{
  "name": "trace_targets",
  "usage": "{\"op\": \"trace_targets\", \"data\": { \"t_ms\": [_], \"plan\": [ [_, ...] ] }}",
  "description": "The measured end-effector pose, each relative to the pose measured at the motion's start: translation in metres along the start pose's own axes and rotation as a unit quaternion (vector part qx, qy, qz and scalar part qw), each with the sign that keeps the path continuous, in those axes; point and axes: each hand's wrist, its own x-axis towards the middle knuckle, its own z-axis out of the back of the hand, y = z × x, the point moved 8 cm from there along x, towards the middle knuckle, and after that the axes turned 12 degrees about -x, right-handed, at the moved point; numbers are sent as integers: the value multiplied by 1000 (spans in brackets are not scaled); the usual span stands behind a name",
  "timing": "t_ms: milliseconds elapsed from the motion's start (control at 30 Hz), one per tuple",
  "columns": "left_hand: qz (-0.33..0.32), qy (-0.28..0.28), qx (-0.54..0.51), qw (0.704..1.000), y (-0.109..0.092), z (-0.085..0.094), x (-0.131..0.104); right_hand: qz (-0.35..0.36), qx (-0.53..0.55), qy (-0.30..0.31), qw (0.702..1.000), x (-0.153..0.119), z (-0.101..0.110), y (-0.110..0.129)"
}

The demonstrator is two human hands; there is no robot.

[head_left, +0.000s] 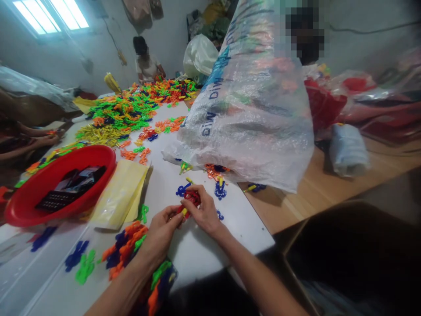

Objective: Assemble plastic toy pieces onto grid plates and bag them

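Over the white table, both of my hands are closed on one small red plastic piece [192, 198] with a yellow part [184, 211] at its lower end. My left hand [163, 228] pinches it near the yellow part. Thumb and fingers of my right hand [204, 210] grip its upper side. Just beyond my fingers lies a blue plastic piece [181, 189]. To the right stands another blue piece [220, 189] with a yellow part on top. Under my left forearm, orange, blue and green pieces [126, 245] lie in a row. The exact kind of these pieces is unclear.
A big white plastic sack [250, 131] leans over the table's right side. At left are a red basin [110, 160] with dark items and a yellow paper packet [116, 193]. Farther back lies a heap of colourful pieces [131, 107]. Other people sit around the table.
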Motion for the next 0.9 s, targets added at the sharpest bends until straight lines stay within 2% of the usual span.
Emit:
{"op": "trace_targets", "data": {
  "t_ms": [67,167,233,300,333,400,467,567,733,800,900],
  "plan": [
    [28,-16,-32,999,5,-2,5,29,-41,28,998,7,2,0],
    [65,18,-22,997,8,-5,18,2,-82,95,992,30,10,-17],
    [42,27,49,998,1,3,31,0,-184,65,981,55,24,-27],
    [9,18,112,994,-7,16,45,16,-331,23,943,80,26,-34],
    [7,13,123,992,-10,22,52,20,-395,32,918,91,18,-39],
    [27,-2,113,993,-11,30,66,11,-469,103,877,107,-12,-57],
    [54,-22,97,994,-9,34,79,-7,-480,165,862,114,-41,-74],
    [71,-45,82,993,-4,31,97,-20,-464,182,867,112,-60,-85],
    [86,-49,93,991,19,22,127,20,-404,166,900,100,-52,-73],
    [77,-56,131,987,25,26,140,4,-419,170,892,99,-49,-77],
    [78,-55,208,973,30,35,157,-17,-450,209,868,94,-60,-91]
  ]
}}
